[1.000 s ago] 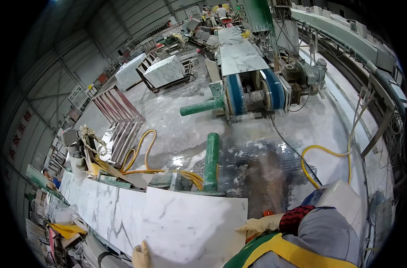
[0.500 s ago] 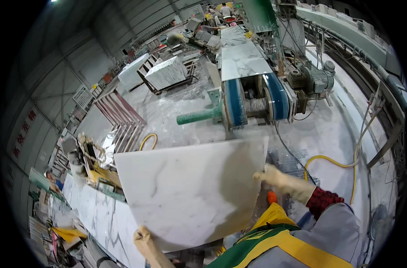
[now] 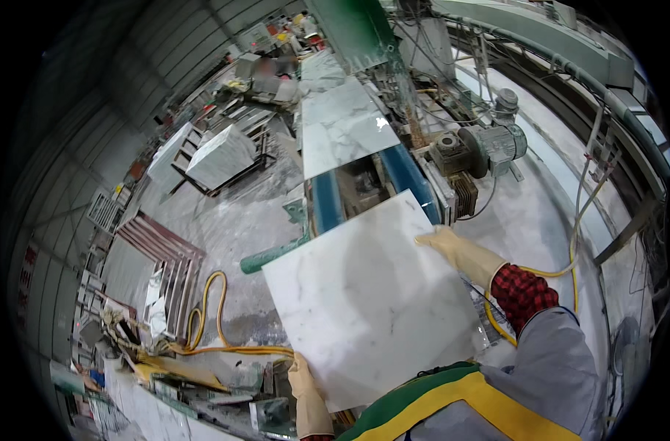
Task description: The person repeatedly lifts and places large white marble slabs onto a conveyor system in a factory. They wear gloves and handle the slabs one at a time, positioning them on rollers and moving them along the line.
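While pale floor (image 3: 239, 213) spreads ahead of us, the conveyor (image 3: 325, 202) runs away from us, two blue belts showing at its near end and veined marble sheets (image 3: 346, 117) lying along its top. To its left we see a pale stone block (image 3: 221, 158) on a dark frame and, nearer us, a reddish metal rack (image 3: 159, 239). Our white slab (image 3: 372, 309) is between our body and the belts, its far corner overlapping them in view; whether it touches them we cannot quite tell. Right of the belts sits a grey motor (image 3: 500, 143). Our gloved hands both grasp the slab: the right hand (image 3: 460, 250) clasps its right edge, the left hand (image 3: 305, 389) its left edge close to the near corner.
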{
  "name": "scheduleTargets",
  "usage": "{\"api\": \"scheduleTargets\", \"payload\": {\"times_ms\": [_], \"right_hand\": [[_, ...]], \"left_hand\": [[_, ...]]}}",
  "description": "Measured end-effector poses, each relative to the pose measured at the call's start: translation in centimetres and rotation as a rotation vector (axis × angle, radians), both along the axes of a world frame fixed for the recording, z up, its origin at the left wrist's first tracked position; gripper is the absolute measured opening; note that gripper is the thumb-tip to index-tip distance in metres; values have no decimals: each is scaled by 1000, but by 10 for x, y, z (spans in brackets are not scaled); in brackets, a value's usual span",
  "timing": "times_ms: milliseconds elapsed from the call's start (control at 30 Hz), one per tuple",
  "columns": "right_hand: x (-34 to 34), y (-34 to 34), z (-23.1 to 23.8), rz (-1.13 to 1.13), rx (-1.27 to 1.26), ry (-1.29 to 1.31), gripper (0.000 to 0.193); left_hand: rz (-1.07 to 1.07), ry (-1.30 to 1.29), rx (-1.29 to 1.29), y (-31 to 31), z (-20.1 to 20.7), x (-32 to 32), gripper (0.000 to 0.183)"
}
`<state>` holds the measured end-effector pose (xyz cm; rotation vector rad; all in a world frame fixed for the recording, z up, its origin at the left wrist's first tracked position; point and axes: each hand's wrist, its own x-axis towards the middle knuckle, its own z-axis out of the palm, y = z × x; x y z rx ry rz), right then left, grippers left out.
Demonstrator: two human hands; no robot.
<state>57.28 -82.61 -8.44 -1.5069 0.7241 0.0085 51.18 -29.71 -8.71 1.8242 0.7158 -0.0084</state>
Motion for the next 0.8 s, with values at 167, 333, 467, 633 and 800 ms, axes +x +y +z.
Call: {"api": "scheduleTargets", "payload": {"times_ms": [167, 333, 467, 633, 800], "right_hand": [[3, -27, -27, -56, 192, 124, 80], [52, -67, -67, -156, 159, 166, 75], [100, -89, -92, -74, -77, 248, 82], [80, -72, -64, -93, -64, 230, 58], [-11, -70, -44, -39, 177, 302, 56]], "left_hand": [[-217, 322, 248, -62, 40, 47, 63], [-338, 154, -37, -70, -30, 127, 58], [-443, 106, 2, -65, -79, 197, 57], [-511, 237, -84, -103, -31, 237, 57], [-639, 372, 120, -122, -5, 286, 60]]}}
